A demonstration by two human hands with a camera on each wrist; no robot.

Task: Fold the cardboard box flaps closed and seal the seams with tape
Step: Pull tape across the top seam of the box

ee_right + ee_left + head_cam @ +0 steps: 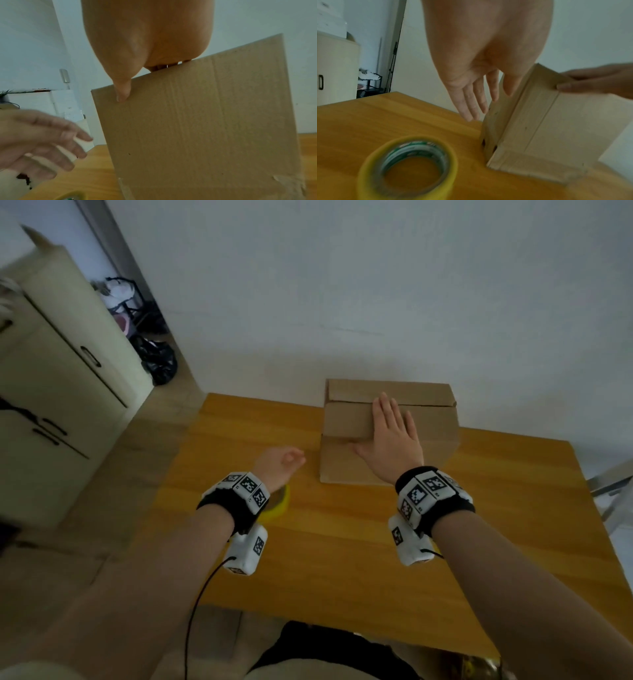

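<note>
Right hand (390, 436) lies flat, fingers straight, on the closed flaps of the box (349, 419) at the table's (342, 542) far edge, left hand (279, 462) hovering empty, loosely spread; only left wrist view shows the whole tape roll (407, 166).

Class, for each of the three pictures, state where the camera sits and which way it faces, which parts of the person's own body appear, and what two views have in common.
Head: worn on the head, facing forward and down at the table; shows both forearms, the left hand and the right hand flat on the box.
Left wrist: looks along the open left hand toward the box's side, with the tape on the table below.
Right wrist: looks along the right hand, thumb on the box's front.
Shared: both wrist views show the box and the other hand.
</note>
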